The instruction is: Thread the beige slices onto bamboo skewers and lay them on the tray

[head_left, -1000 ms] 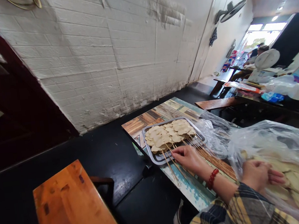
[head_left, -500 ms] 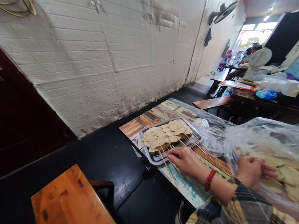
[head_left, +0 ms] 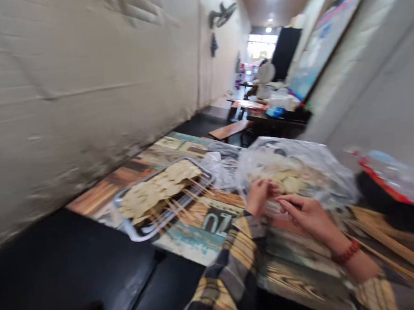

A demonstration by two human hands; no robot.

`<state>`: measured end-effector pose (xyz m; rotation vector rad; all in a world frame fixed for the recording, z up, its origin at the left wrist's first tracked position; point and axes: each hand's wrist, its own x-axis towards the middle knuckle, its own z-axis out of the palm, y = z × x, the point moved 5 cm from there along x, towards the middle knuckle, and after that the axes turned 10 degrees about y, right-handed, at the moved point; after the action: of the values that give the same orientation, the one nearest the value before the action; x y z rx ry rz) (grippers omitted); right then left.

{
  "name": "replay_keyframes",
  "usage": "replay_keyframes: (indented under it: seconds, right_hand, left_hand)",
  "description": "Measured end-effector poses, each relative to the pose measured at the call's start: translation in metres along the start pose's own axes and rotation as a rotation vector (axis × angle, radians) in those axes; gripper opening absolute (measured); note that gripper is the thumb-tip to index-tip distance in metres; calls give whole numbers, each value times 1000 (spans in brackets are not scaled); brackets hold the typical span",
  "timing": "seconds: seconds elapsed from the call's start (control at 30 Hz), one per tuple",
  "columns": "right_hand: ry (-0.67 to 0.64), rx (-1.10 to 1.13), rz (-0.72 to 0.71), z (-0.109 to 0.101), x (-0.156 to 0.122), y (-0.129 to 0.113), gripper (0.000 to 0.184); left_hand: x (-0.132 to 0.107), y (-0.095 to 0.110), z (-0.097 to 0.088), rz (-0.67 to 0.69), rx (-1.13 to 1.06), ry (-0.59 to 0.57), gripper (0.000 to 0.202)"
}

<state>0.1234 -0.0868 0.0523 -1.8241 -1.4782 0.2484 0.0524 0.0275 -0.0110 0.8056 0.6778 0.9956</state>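
Observation:
My left hand (head_left: pixel 260 196) is at the near edge of a clear plastic bag (head_left: pixel 327 172) that holds pale, thin, round slices (head_left: pixel 290 181). Its fingers are curled together; whatever they hold is too blurred to name. Just right of it, my right hand (head_left: pixel 307 216), with a red bead bracelet at the wrist, has thumb and fingers pinched, almost touching the left fingertips. Any item in that pinch cannot be made out. To the left, a metal tray (head_left: pixel 141 235) carries skewered slices (head_left: pixel 160 187), their wooden sticks (head_left: pixel 177 207) pointing towards me.
Loose wooden skewers (head_left: pixel 397 243) lie at the right, below a black container with a red-edged plastic wrapper (head_left: pixel 387 180). A crumpled clear bag (head_left: pixel 223 168) sits behind the tray on the patterned table (head_left: pixel 197 242). A white wall (head_left: pixel 92 88) runs along the left.
The view has swung right. My right hand has left the skewer sticks at the tray and come over beside my left hand at the bag. The skewered slices stay on the tray.

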Motion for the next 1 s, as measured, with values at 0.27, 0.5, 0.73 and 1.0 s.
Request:
replay_keyframes:
  seconds: [0.27, 0.5, 0.73, 1.0]
  right_hand:
    - [287, -152, 271, -130, -53, 129, 53]
    - [326, -254, 221, -164, -93, 171, 32]
    - [325, -355, 49, -128, -88, 179, 19]
    - [345, -414, -127, -109, -85, 171, 25]
  left_hand:
    - [5, 0, 18, -62, -29, -50, 26]
    - [-13, 8, 38, 30, 100, -69, 33]
    - [-59, -3, 82, 42, 309, -179, 37]
    - [-83, -49, 115, 288, 811, -322, 21]
